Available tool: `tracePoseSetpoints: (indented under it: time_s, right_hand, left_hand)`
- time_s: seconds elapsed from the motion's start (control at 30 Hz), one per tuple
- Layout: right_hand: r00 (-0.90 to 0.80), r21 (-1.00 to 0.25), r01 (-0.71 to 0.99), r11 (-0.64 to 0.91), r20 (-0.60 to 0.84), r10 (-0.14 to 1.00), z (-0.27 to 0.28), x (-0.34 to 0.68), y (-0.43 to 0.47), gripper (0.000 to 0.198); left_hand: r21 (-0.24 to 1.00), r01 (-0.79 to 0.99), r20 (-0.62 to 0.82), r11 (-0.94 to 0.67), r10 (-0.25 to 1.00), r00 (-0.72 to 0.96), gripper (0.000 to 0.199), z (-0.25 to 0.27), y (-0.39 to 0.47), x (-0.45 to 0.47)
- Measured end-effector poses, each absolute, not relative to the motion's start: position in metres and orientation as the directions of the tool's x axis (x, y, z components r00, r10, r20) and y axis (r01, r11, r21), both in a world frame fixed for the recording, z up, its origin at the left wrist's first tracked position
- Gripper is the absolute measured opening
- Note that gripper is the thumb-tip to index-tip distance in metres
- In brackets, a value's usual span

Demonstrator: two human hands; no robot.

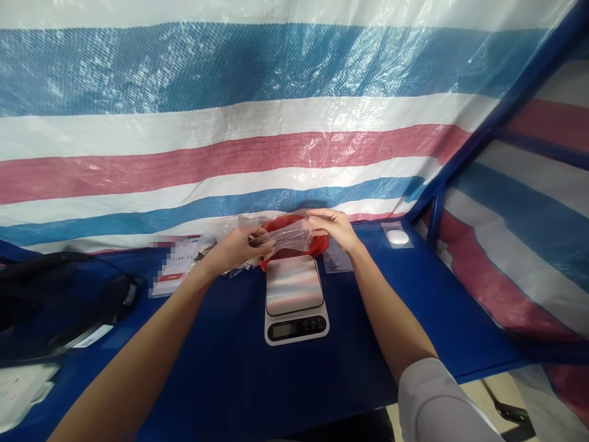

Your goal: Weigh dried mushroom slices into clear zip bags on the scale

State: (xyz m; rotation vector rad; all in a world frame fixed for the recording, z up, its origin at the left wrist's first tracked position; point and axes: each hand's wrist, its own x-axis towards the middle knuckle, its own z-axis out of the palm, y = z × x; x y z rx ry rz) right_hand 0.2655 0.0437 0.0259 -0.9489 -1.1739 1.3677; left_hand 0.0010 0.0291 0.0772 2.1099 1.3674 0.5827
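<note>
A clear plastic bag is stretched between my two hands, above the back of a kitchen scale. My left hand pinches its left end, and my right hand grips its right end with thumb and fingers. Just behind and below the bag lies a red plastic bag, partly covered by it. The scale has a shiny metal plate and a dark display that shows no readable figures. Several clear packets lie beside my left hand, partly hidden by it.
A screen showing a timer lies at the left, near black headphones. A white device is at the front left. A small clear packet and a white oval object lie to the right. Striped sheeting hangs behind the blue table.
</note>
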Motion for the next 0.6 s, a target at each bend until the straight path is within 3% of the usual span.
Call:
tracePoseSetpoints:
  time_s: [0.1, 0.23, 0.6]
  right_hand:
    - [-0.152, -0.980, -0.198, -0.003, 0.028, 0.988, 0.025, 0.258, 0.048, 0.052]
    - [-0.190, -0.991, -0.135, -0.021, 0.005, 0.982, 0.021, 0.253, 0.052, 0.042]
    - [-0.081, -0.979, -0.189, -0.079, -0.064, 0.995, 0.006, 0.249, 0.058, 0.028]
  left_hand:
    - [0.638, 0.711, -0.030, -0.297, 0.913, 0.408, 0.039, 0.081, 0.035, 0.002]
    - [0.618, 0.727, -0.009, -0.300, 0.922, 0.388, 0.039, 0.086, 0.042, 0.002]
    - [0.754, 0.607, 0.027, -0.250, 0.936, 0.352, 0.063, 0.069, 0.074, -0.017]
